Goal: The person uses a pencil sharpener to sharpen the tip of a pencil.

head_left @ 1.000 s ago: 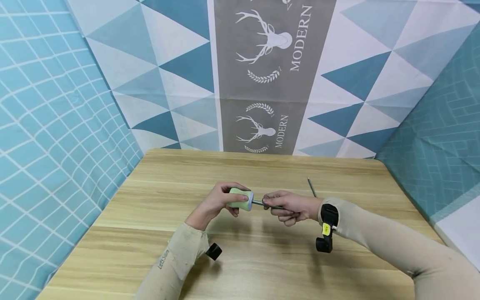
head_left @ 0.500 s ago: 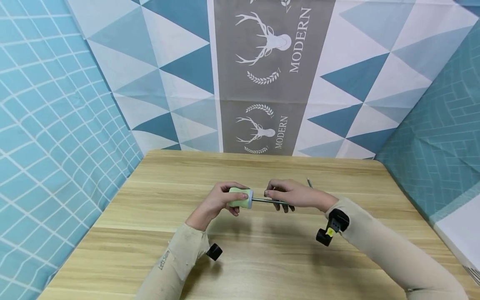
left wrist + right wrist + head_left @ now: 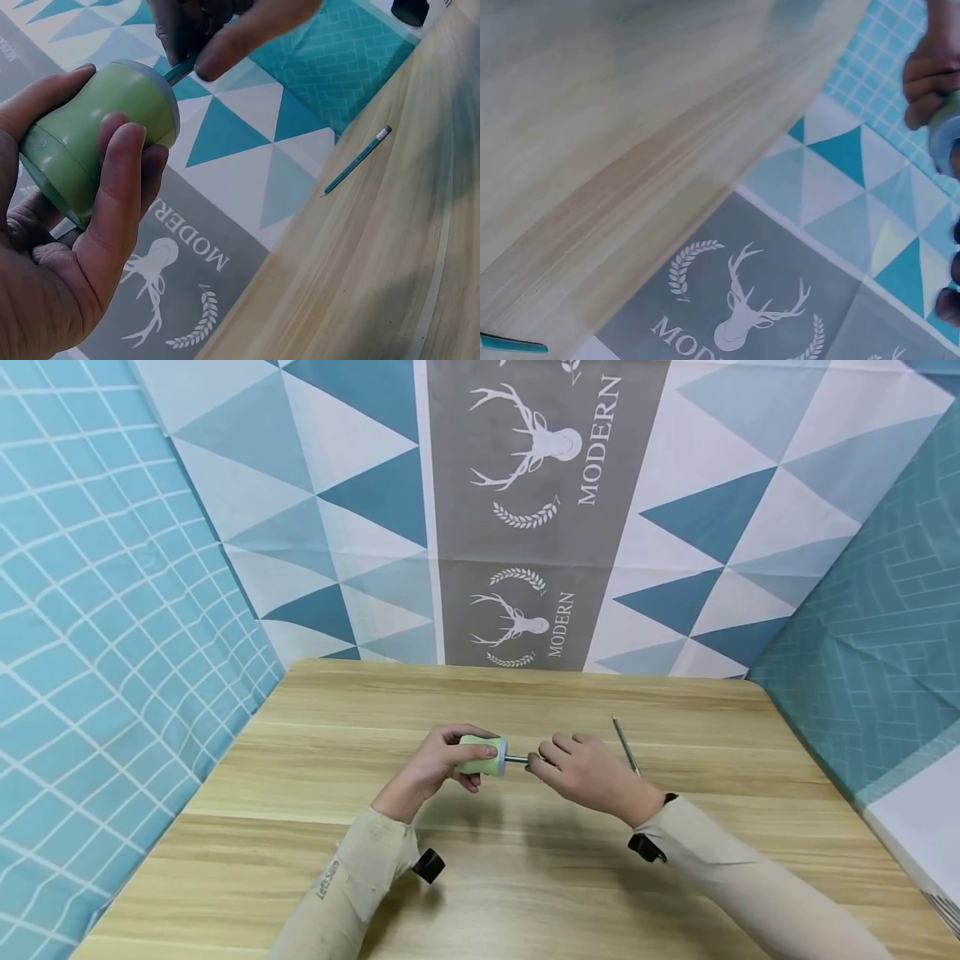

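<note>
My left hand [image 3: 431, 767] grips a light green pencil sharpener [image 3: 485, 767] with a pale blue-grey end, thumb along its side. From that end sticks a dark pencil [image 3: 517, 759], its tip hidden inside. My right hand [image 3: 582, 774] pinches the pencil close to the sharpener, fingers curled over it. In the left wrist view the sharpener [image 3: 75, 142] lies tilted between thumb and fingers, and the right fingertips [image 3: 217, 60] hold the pencil at its opening. Only the sharpener's end [image 3: 945, 139] shows at the right wrist view's edge.
A second, green pencil [image 3: 626, 746] lies on the wooden table [image 3: 360, 710] beyond my right wrist. Patterned cloth [image 3: 352, 510] hangs behind and at both sides. A white box-like surface [image 3: 918, 827] stands at the right edge.
My right hand loosened and slid outward along the pencil, then turned and came back to pinch it near the sharpener. The left hand and sharpener stay nearly still.
</note>
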Available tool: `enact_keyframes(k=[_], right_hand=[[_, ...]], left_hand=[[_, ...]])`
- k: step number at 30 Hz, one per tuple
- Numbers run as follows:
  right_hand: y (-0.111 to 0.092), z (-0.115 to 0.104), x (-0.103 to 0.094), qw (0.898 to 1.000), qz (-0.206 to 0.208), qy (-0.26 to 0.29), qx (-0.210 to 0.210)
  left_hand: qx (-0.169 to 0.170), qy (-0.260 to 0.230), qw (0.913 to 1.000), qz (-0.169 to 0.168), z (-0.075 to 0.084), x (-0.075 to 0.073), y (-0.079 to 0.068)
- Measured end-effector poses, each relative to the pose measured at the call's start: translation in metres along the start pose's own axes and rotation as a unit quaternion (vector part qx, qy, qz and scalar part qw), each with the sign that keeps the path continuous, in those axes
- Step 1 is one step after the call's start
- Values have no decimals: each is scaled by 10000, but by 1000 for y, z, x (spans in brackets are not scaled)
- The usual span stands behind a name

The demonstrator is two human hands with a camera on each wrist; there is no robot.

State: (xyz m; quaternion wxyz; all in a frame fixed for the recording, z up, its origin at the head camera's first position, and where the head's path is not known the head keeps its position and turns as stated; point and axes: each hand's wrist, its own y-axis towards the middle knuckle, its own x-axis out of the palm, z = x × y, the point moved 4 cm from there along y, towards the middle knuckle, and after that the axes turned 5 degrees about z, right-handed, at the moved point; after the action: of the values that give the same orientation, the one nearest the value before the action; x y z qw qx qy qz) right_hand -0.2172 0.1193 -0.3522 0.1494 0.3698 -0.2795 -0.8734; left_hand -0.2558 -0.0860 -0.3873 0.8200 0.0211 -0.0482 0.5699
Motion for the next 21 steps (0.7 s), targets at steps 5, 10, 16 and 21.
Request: enact_keyframes(k=[5, 10, 16, 21], right_hand=[[-3, -2, 2, 9966, 432, -397, -572], [-4, -2, 6, 9952, 309, -459, -806], [-1, 0, 9, 9967, -280, 550, -519], [3, 9, 11, 9474, -859, 2963, 851]], left_hand=[[-2, 66, 10000, -64, -3, 3, 2], [-28, 45, 10000, 28, -6, 3, 4], [-108, -17, 9999, 73, -9, 3, 4], [-144, -78, 9998, 61, -8, 3, 3]])
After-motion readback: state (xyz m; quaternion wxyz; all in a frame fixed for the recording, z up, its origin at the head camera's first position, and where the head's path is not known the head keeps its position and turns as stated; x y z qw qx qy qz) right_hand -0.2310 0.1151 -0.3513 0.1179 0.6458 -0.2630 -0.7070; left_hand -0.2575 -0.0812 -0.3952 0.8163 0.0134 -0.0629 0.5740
